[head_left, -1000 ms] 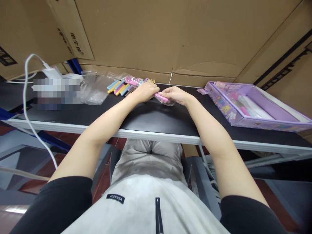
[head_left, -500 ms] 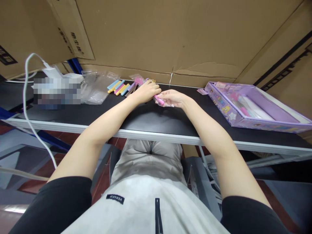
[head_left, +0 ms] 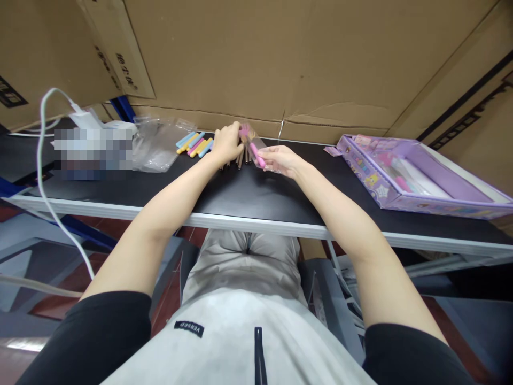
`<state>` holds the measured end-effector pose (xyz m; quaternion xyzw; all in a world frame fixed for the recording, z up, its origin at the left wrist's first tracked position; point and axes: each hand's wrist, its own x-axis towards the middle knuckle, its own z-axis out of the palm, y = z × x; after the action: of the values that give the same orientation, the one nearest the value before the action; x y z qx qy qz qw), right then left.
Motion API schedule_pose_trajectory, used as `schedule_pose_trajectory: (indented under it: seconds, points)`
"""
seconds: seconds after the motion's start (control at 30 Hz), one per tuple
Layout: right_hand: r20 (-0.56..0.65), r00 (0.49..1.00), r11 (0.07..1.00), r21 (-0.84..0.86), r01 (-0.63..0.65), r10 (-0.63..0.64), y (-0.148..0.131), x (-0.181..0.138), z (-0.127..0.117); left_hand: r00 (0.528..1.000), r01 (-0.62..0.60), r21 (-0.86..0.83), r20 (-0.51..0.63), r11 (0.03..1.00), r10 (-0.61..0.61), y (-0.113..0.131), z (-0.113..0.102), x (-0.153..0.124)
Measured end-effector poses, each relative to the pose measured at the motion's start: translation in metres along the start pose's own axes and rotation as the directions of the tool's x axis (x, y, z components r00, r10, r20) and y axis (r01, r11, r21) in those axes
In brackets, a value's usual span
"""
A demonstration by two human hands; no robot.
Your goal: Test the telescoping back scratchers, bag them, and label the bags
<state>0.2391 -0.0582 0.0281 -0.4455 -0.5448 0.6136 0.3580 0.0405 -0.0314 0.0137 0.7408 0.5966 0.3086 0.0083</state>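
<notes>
My right hand [head_left: 280, 159] pinches a clear plastic bag [head_left: 258, 143] with a pink pen-like stick [head_left: 257, 155] inside, its far end tilted up and to the left. A pink piece shows at the far end of the bag. Just left of it, my left hand [head_left: 227, 143] reaches down with bent fingers over the sticks on the table; what its fingertips grip, if anything, is hidden. Slim brown sticks [head_left: 240, 159] lie between and below the two hands. Beside my left hand is a row of blue, yellow and pink sticks [head_left: 195, 143].
Clear plastic bags [head_left: 156, 144] lie on the black table [head_left: 256, 195] at left, next to a blurred-out object and a white cable [head_left: 42, 144]. On the right stands an open purple box [head_left: 385, 198] with bagged items inside. Cardboard walls [head_left: 300, 64] close off the back.
My left hand has moved left, off the bag and onto the sticks, covering the purple one. The bag in my right hand now shows more fully, and more brown sticks are visible.
</notes>
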Motion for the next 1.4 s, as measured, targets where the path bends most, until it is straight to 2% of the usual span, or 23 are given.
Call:
schedule_pose_trajectory:
  seconds: [0.07, 0.2, 0.43, 0.53, 0.63, 0.73, 0.8, 0.9, 1.0, 1.07, 1.4]
  points:
    - [-0.025, 1.000, 1.000, -0.006, -0.001, 0.001, -0.001, -0.001, 0.001, 0.995, 0.102, -0.211, 0.033, 0.972, -0.098, -0.002, 0.002, 0.003]
    - [-0.031, 0.999, 1.000, -0.025, 0.007, -0.008, 0.001, -0.001, 0.003, 0.973, 0.232, -0.551, 0.127, 0.801, -0.194, 0.008, 0.006, 0.002]
    - [0.071, 0.996, 0.998, -0.015, 0.063, -0.062, 0.008, 0.001, 0.006, 0.945, 0.325, -0.728, 0.240, 0.603, -0.220, 0.032, 0.005, -0.008]
    - [0.050, 0.998, 0.999, -0.031, 0.030, -0.029, 0.008, -0.001, 0.009, 0.936, 0.350, -0.748, 0.257, 0.565, -0.240, 0.037, 0.005, -0.009]
    - [0.047, 0.999, 0.999, -0.044, -0.021, 0.023, 0.005, -0.004, 0.009, 0.928, 0.372, -0.725, 0.278, 0.579, -0.248, 0.037, 0.002, -0.010]
    - [0.109, 0.990, 0.993, -0.084, -0.079, 0.088, 0.001, -0.007, 0.005, 0.923, 0.384, -0.691, 0.305, 0.612, -0.234, 0.035, -0.004, -0.010]
    - [0.093, 0.989, 0.990, -0.096, -0.102, 0.111, -0.001, -0.007, 0.000, 0.923, 0.382, -0.668, 0.315, 0.639, -0.222, 0.033, -0.009, -0.010]
    - [-0.049, 0.994, 0.995, -0.039, -0.096, 0.094, -0.004, -0.002, -0.011, 0.927, 0.360, -0.611, 0.323, 0.705, -0.192, 0.031, -0.015, -0.010]
    - [-0.213, 0.974, 0.996, 0.072, -0.058, 0.072, -0.005, 0.008, -0.025, 0.926, 0.335, -0.544, 0.340, 0.769, -0.163, 0.028, -0.020, -0.010]
    - [-0.278, 0.958, 0.991, 0.134, -0.027, 0.064, -0.005, 0.014, -0.034, 0.924, 0.329, -0.511, 0.346, 0.794, -0.160, 0.026, -0.022, -0.010]
    - [-0.407, 0.912, 0.984, 0.178, 0.027, 0.048, 0.003, 0.028, -0.062, 0.932, 0.311, -0.525, 0.330, 0.792, -0.148, 0.001, -0.006, 0.003]
